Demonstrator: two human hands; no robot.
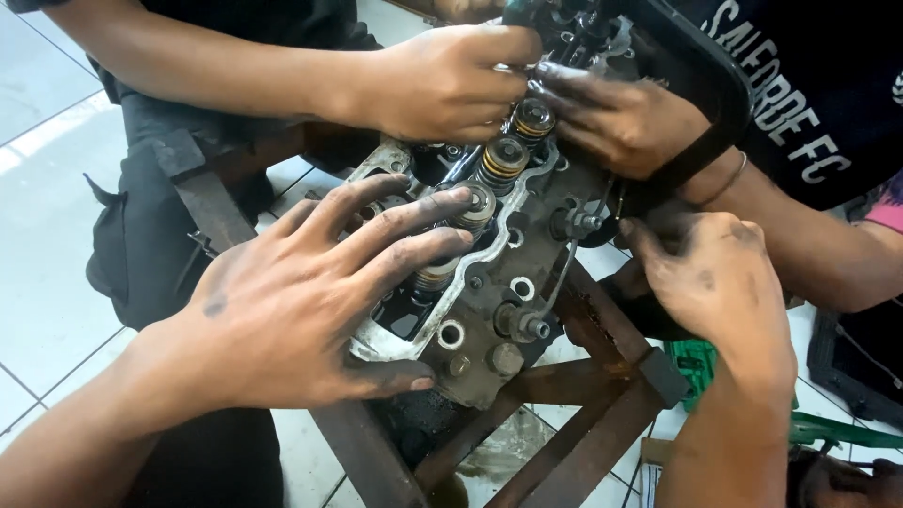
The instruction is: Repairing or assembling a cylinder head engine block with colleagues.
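Note:
A greasy metal cylinder head (489, 310) with a row of valve springs (503, 158) rests on a rusty steel frame stand (583, 414). My left hand (310, 301) lies flat on the head's near left side, fingers spread over the springs, holding nothing. My right hand (710, 282) presses against the head's right edge, with its fingertips hidden behind the casting and beside a black clamp arm (701, 150). Two hands of other people, one hand (451, 80) from the upper left and one hand (621, 113) from the upper right, work at the far springs.
One person in dark clothes (160, 226) stands at the upper left, another in a dark printed shirt (809, 85) at the upper right. A green tool (701, 362) lies below the stand on the right. White floor tiles (47, 282) surround the stand.

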